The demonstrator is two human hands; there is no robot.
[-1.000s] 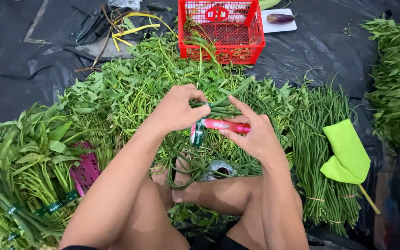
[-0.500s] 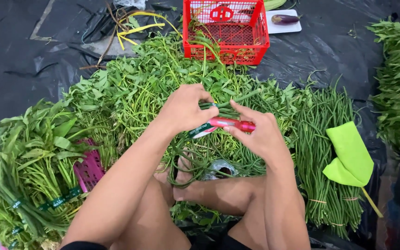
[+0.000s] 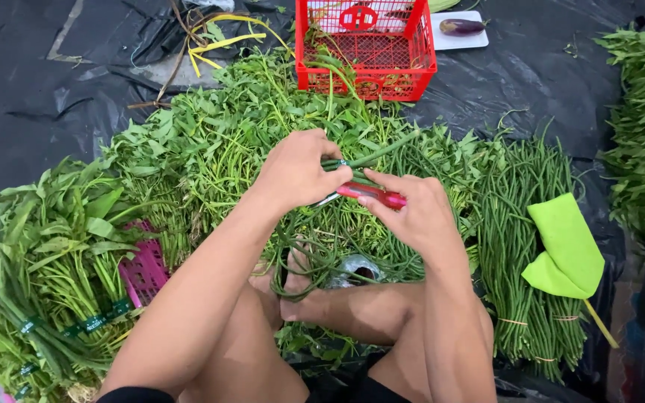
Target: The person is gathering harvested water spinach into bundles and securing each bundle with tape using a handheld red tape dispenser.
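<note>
- In front of me the left hand (image 3: 296, 170) and the right hand (image 3: 412, 216) meet over the long beans (image 3: 337, 239), with a tape tool (image 3: 363, 192) between them.
- Behind them stands a crate (image 3: 367, 78).
- To the left lie bundled greens (image 3: 39, 261) beside a small basket (image 3: 143, 269).
- To the right, on more bean bundles (image 3: 524, 224), lies a folded cloth (image 3: 565, 250).

We have a single view, worn on the head and tilted steeply down over our own arms and folded legs; the red basket (image 3: 366, 48) sits at the top centre, farthest from the lens; nearer than the basket, our hands fill the middle at close range; left and right of the basket the view reaches black ground sheeting (image 3: 31, 97); no second view overlaps it.
</note>
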